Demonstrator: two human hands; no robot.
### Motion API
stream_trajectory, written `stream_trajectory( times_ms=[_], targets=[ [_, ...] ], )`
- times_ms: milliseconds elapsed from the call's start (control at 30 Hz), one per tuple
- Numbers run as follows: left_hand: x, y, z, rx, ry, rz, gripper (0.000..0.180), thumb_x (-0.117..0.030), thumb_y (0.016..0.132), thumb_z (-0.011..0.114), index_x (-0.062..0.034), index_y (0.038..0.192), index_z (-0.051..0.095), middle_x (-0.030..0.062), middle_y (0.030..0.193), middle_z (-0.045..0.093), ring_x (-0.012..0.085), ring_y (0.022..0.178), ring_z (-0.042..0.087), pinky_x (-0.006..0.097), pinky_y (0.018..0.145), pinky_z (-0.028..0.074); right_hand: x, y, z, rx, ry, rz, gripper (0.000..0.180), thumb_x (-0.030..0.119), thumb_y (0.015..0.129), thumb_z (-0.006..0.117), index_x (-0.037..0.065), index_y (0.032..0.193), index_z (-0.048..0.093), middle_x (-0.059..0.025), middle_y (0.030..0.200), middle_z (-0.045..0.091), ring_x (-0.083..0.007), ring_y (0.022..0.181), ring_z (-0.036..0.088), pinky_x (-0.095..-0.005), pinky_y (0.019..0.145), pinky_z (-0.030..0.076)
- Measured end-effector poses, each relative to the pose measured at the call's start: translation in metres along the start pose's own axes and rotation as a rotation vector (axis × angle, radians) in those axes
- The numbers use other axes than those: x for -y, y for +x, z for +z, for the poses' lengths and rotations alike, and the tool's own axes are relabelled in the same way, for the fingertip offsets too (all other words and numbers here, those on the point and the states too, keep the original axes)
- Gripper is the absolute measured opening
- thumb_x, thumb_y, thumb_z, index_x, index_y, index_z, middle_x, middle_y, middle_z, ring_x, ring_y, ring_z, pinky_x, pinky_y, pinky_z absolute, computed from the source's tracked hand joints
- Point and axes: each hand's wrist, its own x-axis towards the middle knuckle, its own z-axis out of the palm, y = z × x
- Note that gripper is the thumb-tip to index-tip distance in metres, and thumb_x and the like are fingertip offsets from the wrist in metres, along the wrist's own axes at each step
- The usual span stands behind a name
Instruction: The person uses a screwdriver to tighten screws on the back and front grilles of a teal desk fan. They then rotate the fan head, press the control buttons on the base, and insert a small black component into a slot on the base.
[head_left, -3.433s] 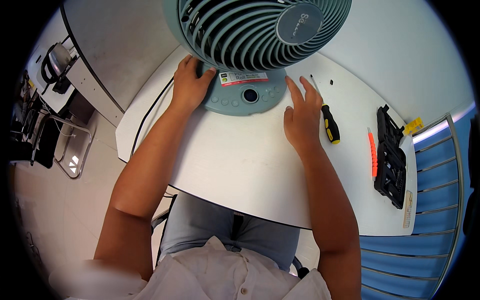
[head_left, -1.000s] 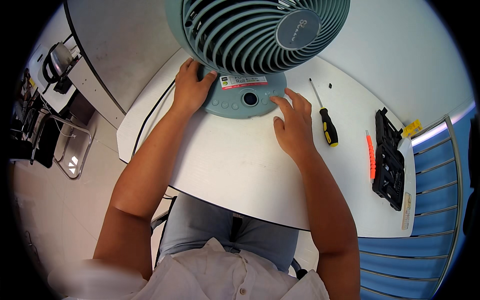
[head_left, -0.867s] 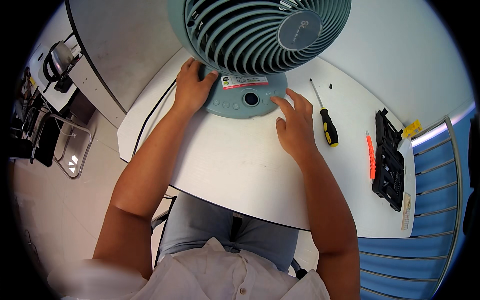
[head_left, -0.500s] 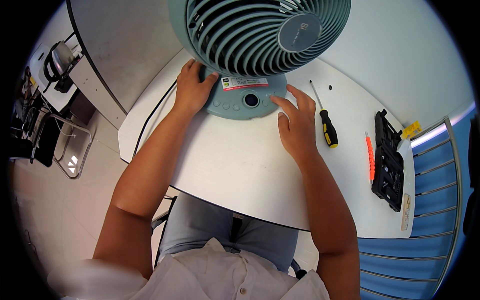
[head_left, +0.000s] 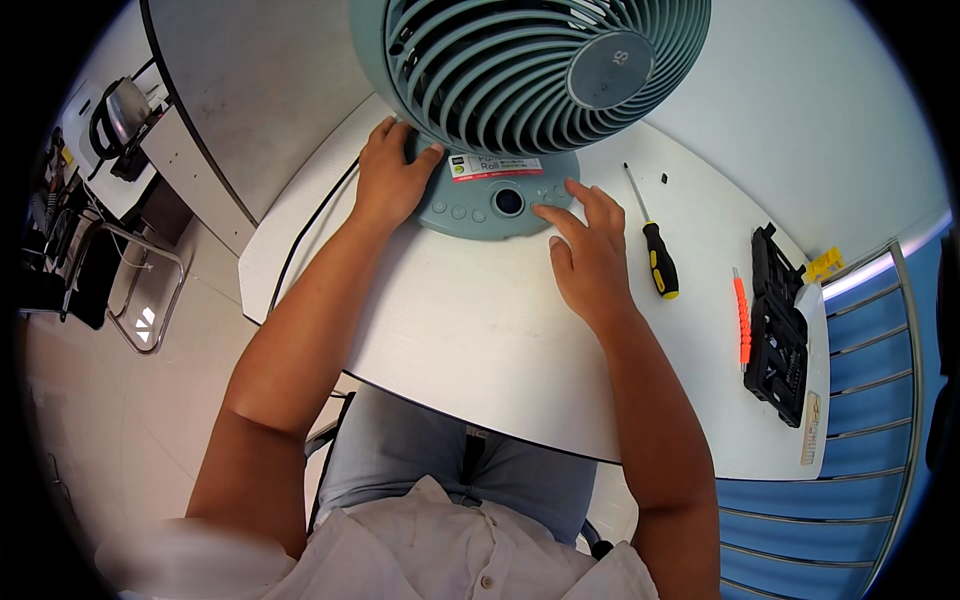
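Observation:
A grey-green table fan (head_left: 520,75) stands upright on the white table, its grille tilted toward the right. Its base (head_left: 476,222) carries a row of round buttons, a dark round display and a sticker. At the base's left side my left hand (head_left: 392,178) grips the edge, thumb on top and fingers along the side. My right hand (head_left: 592,255) is open at the base's right front. Its forefinger reaches a button beside the display, and the other fingers are spread. To the right of that hand lies a black and yellow screwdriver (head_left: 656,250).
An open black tool case (head_left: 778,330) and an orange flexible bit shaft (head_left: 742,320) lie on the table's right side. A black cable (head_left: 310,225) runs off the left edge. Metal rails (head_left: 870,380) border the right. A kettle (head_left: 122,112) stands far left.
My right forefinger has shifted left along the buttons, closer to the display. My left hand keeps its place on the base. The whole view has shifted slightly.

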Motion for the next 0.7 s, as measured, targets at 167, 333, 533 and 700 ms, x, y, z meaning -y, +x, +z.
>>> stream_trajectory(
  times_ms=[167,333,533,700],
  targets=[
    [0.0,0.0002,0.0003,0.001,-0.001,0.006,0.051,-0.03,0.084,0.064,-0.0029,0.127,0.055,0.0247,0.14,0.041,0.038,0.128,0.042,0.043,0.108,0.034,-0.002,-0.0003,-0.0002,0.008,0.007,-0.001,0.043,-0.005,0.079,0.057,0.019,0.114,0.066,-0.0105,0.14,0.043,-0.0351,0.132,0.032,-0.0471,0.104,0.035],
    [-0.0004,0.0004,0.0009,0.001,-0.019,0.005,0.051,-0.03,0.084,0.064,-0.003,0.127,0.055,0.0241,0.14,0.041,0.0374,0.128,0.042,0.043,0.108,0.034,-0.0019,-0.0003,-0.0006,0.02,0.009,0.012,0.045,-0.005,0.079,0.057,0.019,0.116,0.065,-0.0112,0.14,0.043,-0.0356,0.132,0.033,-0.046,0.103,0.036],
    [0.0019,0.0008,0.0014,-0.009,-0.031,0.021,0.051,-0.029,0.084,0.064,-0.0019,0.126,0.056,0.024,0.139,0.043,0.0374,0.126,0.044,0.043,0.107,0.035,-0.001,0.0006,-0.0031,0.054,0.043,0.028,0.046,-0.006,0.079,0.057,0.018,0.117,0.065,-0.0114,0.141,0.042,-0.0358,0.132,0.033,-0.0456,0.104,0.036],
    [0.0018,0.001,0.0017,-0.023,-0.069,0.042,0.05,-0.028,0.083,0.065,-0.0013,0.125,0.056,0.0243,0.137,0.044,0.0378,0.124,0.046,0.043,0.106,0.037,0.0004,-0.0008,-0.0031,0.082,0.036,0.054,0.047,-0.005,0.08,0.057,0.019,0.119,0.063,-0.0114,0.142,0.041,-0.0351,0.134,0.031,-0.0458,0.107,0.033]
  ],
)
